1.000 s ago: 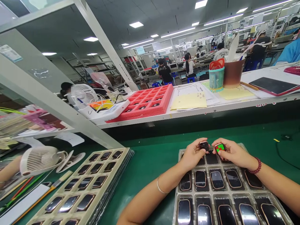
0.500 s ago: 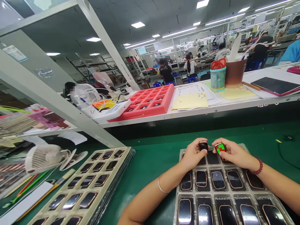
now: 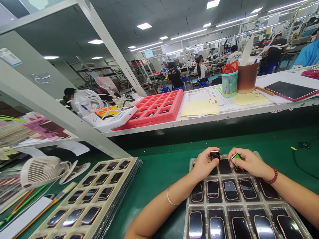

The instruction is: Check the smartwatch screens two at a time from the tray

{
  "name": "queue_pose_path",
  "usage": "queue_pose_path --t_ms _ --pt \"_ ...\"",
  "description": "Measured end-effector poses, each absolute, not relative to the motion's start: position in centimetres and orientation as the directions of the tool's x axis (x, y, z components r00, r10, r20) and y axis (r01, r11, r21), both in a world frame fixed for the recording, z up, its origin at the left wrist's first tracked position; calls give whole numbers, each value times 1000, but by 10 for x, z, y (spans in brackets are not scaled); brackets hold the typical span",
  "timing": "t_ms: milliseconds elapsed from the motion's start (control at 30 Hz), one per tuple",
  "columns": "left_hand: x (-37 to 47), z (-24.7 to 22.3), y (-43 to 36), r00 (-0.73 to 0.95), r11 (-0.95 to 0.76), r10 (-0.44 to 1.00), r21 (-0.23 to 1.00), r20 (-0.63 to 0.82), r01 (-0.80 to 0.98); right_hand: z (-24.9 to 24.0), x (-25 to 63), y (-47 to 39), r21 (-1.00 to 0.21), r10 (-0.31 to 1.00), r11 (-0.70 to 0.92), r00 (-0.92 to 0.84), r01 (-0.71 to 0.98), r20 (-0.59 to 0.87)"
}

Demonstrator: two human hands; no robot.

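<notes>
My left hand (image 3: 204, 163) is closed around a smartwatch body (image 3: 215, 155) with a dark screen, its thumb along the lower edge. In my right hand (image 3: 248, 163) is a second smartwatch body (image 3: 235, 158), partly lit green, with the thumb across its face. Both hands are above the far row of a clear plastic tray (image 3: 187, 212). Dark-screened smartwatch bodies with gold rims, such as this one (image 3: 230, 190), lie in the tray's compartments. Between my hands, one far compartment (image 3: 225, 166) shows only a dark bottom.
Left on the green bench stands a tray stack (image 3: 134, 172) with more watch bodies. Beside it are a brush (image 3: 62, 196) and a small white fan (image 3: 41, 171). The shelf ahead holds a red foam tray (image 3: 171, 114), cups (image 3: 229, 83) and a tablet (image 3: 291, 90). Several people sit farther back.
The watch in my right hand has turned, so its red and green screen now shows as a narrower, mostly green strip under the thumb. My left hand has barely moved.
</notes>
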State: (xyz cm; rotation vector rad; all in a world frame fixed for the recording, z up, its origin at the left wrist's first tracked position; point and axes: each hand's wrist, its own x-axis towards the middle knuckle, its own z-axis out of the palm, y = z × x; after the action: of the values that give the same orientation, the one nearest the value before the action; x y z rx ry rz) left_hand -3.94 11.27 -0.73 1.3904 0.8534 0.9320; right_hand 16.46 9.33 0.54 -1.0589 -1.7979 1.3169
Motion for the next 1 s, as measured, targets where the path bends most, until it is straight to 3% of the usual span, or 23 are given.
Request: queue_pose_path --t_ms 433,633,1000 --pt "-39 -6 112 396 -22 918 999 36 -39 -1 165 95 -992 881 67 -474 111 6" --pt "-39 -8 114 394 -29 918 999 42 -41 -4 162 95 -993 864 110 -498 35 79" --pt "-40 -6 112 392 -32 919 999 35 -14 -3 165 96 -984 867 141 -494 107 70"
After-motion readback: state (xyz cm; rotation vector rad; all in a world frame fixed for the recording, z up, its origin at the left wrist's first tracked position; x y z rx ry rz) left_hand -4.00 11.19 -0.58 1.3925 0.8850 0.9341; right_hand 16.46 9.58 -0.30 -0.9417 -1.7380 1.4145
